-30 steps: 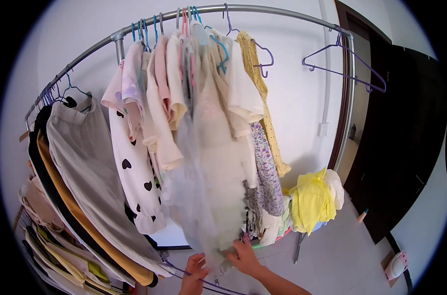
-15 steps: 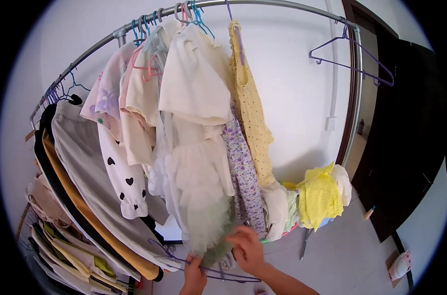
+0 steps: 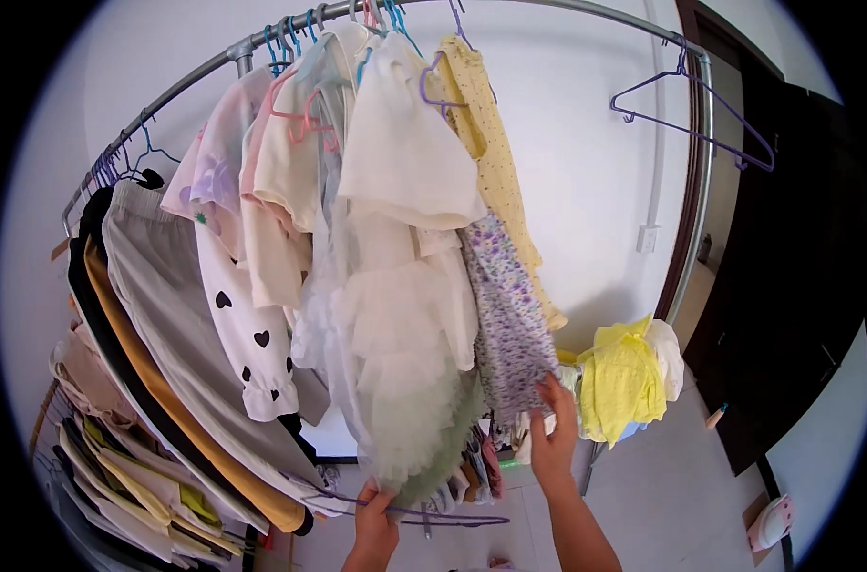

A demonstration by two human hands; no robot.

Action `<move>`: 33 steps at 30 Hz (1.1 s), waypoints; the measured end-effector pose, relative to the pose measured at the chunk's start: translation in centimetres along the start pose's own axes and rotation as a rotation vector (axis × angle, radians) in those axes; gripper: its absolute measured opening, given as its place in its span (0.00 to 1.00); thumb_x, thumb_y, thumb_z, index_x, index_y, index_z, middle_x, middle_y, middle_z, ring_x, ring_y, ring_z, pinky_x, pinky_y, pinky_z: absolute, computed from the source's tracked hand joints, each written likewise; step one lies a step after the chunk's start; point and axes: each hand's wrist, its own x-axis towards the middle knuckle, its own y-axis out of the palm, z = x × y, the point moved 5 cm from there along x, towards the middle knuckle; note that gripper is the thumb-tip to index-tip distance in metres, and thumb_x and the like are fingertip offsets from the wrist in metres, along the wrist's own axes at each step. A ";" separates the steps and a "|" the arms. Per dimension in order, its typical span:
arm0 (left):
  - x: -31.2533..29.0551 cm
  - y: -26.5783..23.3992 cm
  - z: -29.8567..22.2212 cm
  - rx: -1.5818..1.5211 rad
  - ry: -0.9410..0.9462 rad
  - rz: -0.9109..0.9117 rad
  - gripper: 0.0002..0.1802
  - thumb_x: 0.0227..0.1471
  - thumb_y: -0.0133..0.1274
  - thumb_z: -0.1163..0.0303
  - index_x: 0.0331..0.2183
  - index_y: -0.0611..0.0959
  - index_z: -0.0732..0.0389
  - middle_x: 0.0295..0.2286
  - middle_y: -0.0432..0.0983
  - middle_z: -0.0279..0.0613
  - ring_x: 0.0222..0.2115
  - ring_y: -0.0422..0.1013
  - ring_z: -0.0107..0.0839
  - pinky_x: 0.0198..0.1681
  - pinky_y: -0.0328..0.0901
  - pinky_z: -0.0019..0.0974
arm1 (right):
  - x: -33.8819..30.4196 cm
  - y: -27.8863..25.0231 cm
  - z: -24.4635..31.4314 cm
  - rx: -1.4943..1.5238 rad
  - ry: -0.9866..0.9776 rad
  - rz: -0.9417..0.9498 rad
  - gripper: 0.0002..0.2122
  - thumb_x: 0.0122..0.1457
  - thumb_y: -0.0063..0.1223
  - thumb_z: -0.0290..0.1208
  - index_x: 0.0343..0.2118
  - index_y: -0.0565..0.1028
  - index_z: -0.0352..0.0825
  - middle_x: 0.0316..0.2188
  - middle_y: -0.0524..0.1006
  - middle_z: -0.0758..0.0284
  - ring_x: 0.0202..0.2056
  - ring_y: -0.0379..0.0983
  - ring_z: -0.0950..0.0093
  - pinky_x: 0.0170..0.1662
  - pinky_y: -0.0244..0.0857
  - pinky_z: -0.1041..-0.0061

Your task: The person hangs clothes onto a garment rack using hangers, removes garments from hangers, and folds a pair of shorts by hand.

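Observation:
My left hand (image 3: 372, 524) is closed around a purple hanger (image 3: 462, 520), held low beside the hem of a white-to-green tulle dress (image 3: 405, 381). My right hand (image 3: 555, 439) pinches the lower right edge of a purple floral garment (image 3: 510, 315) and holds it out to the right. Above the tulle dress hangs a cream top (image 3: 405, 143), which hides the floral garment's upper part. A yellow dotted dress (image 3: 476, 95) hangs just behind on another purple hanger.
A metal rail (image 3: 195, 86) carries several tops and grey trousers (image 3: 166, 257) on the left. An unused purple hanger (image 3: 691, 114) hangs at its right end. Yellow clothing (image 3: 624, 381) is piled at right, before a dark door (image 3: 786, 267). More folded clothes (image 3: 128, 486) sit lower left.
My right hand has moved right and up, from beside the tulle hem to the floral garment, whose lower end has swung right. My left hand stays low with the hanger.

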 end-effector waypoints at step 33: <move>0.4 1.3 0.9 -0.005 -0.051 0.017 0.19 0.46 0.47 0.81 0.43 0.71 0.64 0.38 0.72 0.40 0.40 0.69 0.32 0.44 0.64 0.34 | 2.0 0.4 6.0 0.003 -0.206 0.009 0.19 0.46 0.41 0.14 0.45 0.66 0.28 0.50 0.58 0.53 0.49 0.61 0.62 0.47 0.61 0.70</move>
